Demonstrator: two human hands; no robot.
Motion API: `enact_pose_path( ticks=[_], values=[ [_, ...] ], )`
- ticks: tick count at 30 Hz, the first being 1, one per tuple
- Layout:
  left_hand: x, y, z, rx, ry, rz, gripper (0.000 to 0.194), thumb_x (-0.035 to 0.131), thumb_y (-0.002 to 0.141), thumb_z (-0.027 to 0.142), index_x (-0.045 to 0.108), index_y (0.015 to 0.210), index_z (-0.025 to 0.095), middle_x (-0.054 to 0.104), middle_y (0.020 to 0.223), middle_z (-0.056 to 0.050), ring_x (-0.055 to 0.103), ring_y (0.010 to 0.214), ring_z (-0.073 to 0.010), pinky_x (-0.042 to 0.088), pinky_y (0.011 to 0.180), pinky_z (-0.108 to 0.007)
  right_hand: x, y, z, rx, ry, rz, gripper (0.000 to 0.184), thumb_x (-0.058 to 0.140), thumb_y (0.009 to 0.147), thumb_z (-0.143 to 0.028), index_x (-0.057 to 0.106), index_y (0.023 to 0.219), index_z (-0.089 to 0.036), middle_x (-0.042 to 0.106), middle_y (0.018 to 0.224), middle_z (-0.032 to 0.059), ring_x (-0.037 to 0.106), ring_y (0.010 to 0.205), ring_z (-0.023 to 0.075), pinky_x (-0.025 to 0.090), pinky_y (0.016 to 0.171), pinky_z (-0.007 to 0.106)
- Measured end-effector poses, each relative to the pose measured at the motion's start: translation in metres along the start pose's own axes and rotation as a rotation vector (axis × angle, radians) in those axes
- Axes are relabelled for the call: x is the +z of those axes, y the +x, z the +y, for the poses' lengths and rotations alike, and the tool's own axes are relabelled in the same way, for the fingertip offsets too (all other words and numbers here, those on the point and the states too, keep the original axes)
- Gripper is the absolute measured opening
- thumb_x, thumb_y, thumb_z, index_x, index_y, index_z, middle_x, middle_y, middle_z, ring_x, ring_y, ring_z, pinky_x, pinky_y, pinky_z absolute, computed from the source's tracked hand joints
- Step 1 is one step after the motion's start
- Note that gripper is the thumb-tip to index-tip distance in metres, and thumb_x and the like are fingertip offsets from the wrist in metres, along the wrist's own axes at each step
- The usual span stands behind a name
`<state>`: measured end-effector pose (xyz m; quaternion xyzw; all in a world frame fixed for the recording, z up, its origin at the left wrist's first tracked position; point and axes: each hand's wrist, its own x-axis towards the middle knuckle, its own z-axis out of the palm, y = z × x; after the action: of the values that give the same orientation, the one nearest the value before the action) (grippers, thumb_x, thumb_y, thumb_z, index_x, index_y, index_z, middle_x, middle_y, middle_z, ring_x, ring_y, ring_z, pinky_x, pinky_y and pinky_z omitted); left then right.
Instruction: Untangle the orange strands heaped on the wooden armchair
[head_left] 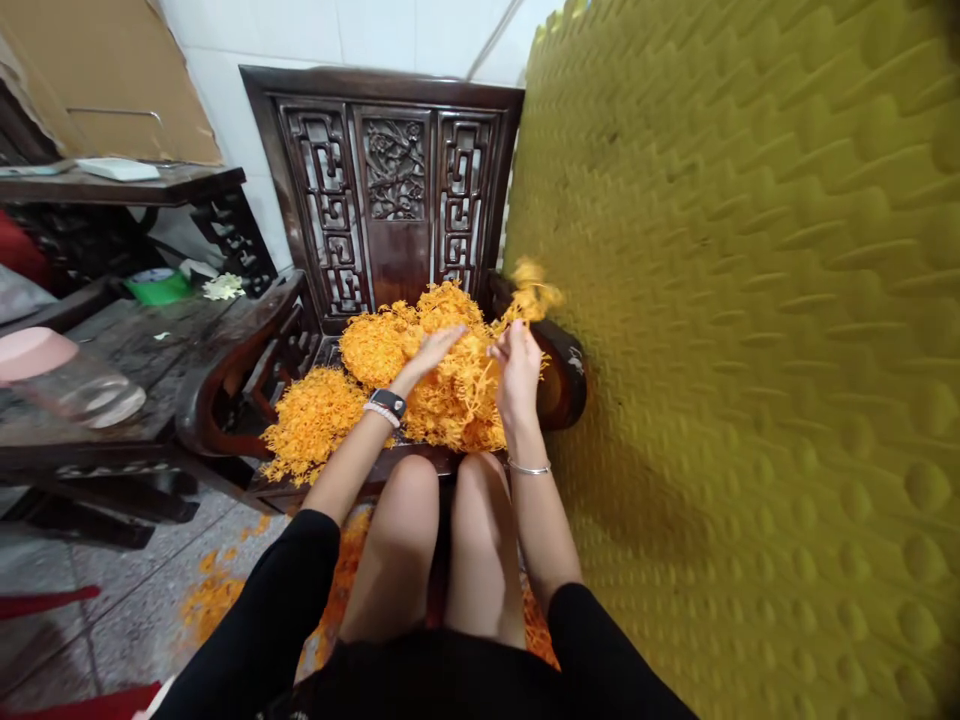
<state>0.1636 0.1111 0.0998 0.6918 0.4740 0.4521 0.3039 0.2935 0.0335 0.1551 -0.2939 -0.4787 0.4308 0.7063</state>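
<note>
A heap of orange, frilly, branching plastic-looking sprigs [472,395] covers the seat of a dark carved wooden chair [401,255]. My left hand [439,350] lies over the heap, its fingers stretched out together and apparently holding nothing. My right hand [519,370] is closed in a pinch at the heap's right side. From its fingertips rises an orange sprig [534,292], blurred by motion. Further left on the seat sits a rounder orange bunch [315,420], beside my left forearm. What exactly these pieces are I cannot tell.
A tall yellow textured foam mat [712,300] stands close on the right. To the left, a dark wooden table [172,350] bears a green tape roll [160,285] and a pink-lidded clear container [67,375]. Orange bits [214,595] lie on the floor.
</note>
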Motion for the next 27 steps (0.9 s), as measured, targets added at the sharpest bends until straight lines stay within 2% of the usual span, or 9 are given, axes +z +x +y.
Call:
enact_pose_path(
  ticks=[2,4,8,12,18,20,23,25,27],
  values=[
    [0.017,-0.012,-0.020,-0.053,0.108,-0.013,0.044,0.052,0.085,0.044,0.064,0.119,0.020,0.056,0.133,-0.010,0.039,0.134,-0.0265,0.008,0.117,-0.046,0.001,-0.001,-0.007,-0.002,0.025,0.002,0.051,0.050,0.082,-0.062,0.026,0.060,-0.022,0.020,0.056,-0.0082,0.020,0.047,0.0074,0.027,0.047,0.022],
    [0.028,-0.017,-0.030,-0.055,0.152,-0.015,0.042,0.054,0.084,0.041,0.062,0.121,0.024,0.052,0.138,-0.007,0.033,0.138,-0.0248,0.000,0.117,-0.044,-0.001,-0.004,-0.016,0.000,0.002,0.000,0.056,0.050,0.079,-0.066,0.022,0.057,-0.022,0.018,0.053,-0.0090,0.016,0.044,0.0069,0.020,0.042,0.022],
    [0.031,-0.014,-0.032,-0.083,0.236,0.007,0.040,0.037,0.093,0.036,0.059,0.125,0.027,0.049,0.141,-0.005,0.028,0.140,-0.0224,-0.009,0.115,-0.049,-0.012,-0.015,-0.040,-0.059,-0.092,-0.002,0.055,0.055,0.078,-0.064,0.026,0.057,-0.021,0.021,0.052,-0.0085,0.017,0.044,0.0061,0.017,0.042,0.022],
    [0.036,-0.007,-0.026,-0.079,0.308,0.015,0.035,0.042,0.092,0.033,0.063,0.119,0.023,0.047,0.142,-0.007,0.026,0.141,-0.0249,-0.015,0.112,-0.053,-0.019,-0.030,-0.058,-0.111,-0.151,-0.008,0.049,0.052,0.085,-0.055,0.030,0.058,-0.020,0.023,0.055,-0.0073,0.020,0.048,0.0067,0.019,0.045,0.023],
    [0.050,0.010,-0.023,-0.075,0.341,0.053,0.035,0.042,0.093,0.039,0.065,0.116,0.025,0.057,0.132,-0.007,0.039,0.133,-0.0260,-0.014,0.112,-0.055,-0.018,-0.053,-0.081,-0.203,-0.180,0.073,0.042,0.050,0.090,-0.043,0.036,0.059,-0.019,0.029,0.057,-0.0055,0.026,0.051,0.0080,0.023,0.050,0.025],
    [0.048,0.013,-0.023,-0.090,0.331,0.059,0.036,0.040,0.094,0.041,0.066,0.114,0.025,0.059,0.130,-0.006,0.041,0.131,-0.0256,-0.012,0.112,-0.055,-0.017,-0.057,-0.096,-0.255,-0.156,0.125,0.039,0.050,0.091,-0.040,0.039,0.060,-0.019,0.033,0.060,-0.0044,0.029,0.052,0.0086,0.025,0.052,0.026],
    [0.038,0.009,-0.018,-0.122,0.309,0.093,0.041,0.039,0.093,0.046,0.064,0.117,0.025,0.053,0.136,-0.006,0.033,0.136,-0.0290,-0.007,0.112,-0.059,-0.017,-0.054,-0.114,-0.318,-0.089,0.162,0.036,0.051,0.090,-0.037,0.040,0.060,-0.020,0.034,0.060,-0.0040,0.029,0.050,0.0097,0.025,0.052,0.027],
    [0.028,-0.001,-0.005,-0.053,0.252,0.131,0.045,0.042,0.091,0.049,0.060,0.124,0.024,0.046,0.143,-0.007,0.026,0.140,-0.0298,-0.004,0.114,-0.057,-0.017,-0.048,-0.118,-0.338,-0.059,0.133,0.036,0.051,0.090,-0.036,0.041,0.059,-0.020,0.030,0.059,-0.0046,0.026,0.048,0.0103,0.022,0.050,0.027],
    [0.021,-0.017,0.016,0.160,0.125,0.046,0.058,0.055,0.084,0.050,0.048,0.136,0.024,0.038,0.148,-0.008,0.024,0.141,-0.0280,0.007,0.117,-0.050,-0.017,-0.040,-0.116,-0.340,-0.022,0.081,0.038,0.053,0.089,-0.038,0.039,0.058,-0.020,0.027,0.057,-0.0052,0.024,0.048,0.0103,0.021,0.050,0.027]
  ],
)
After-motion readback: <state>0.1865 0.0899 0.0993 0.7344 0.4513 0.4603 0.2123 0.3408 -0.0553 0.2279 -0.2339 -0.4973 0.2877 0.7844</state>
